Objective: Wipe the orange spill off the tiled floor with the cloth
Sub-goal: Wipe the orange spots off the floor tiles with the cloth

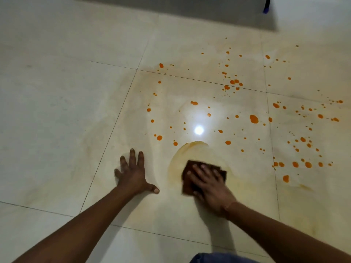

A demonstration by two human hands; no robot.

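Left hand (133,173) flat, blue-tipped post (266,4) beyond spill (254,119)

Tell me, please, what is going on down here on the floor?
A person is wiping up an orange spill on the pale glossy tiled floor. Their right hand presses a dark brown cloth flat on the tile, inside a faint yellowish smear, while the left hand rests spread on the floor beside it. Many orange drops are scattered beyond the cloth and off to the right, so much of the job is left.
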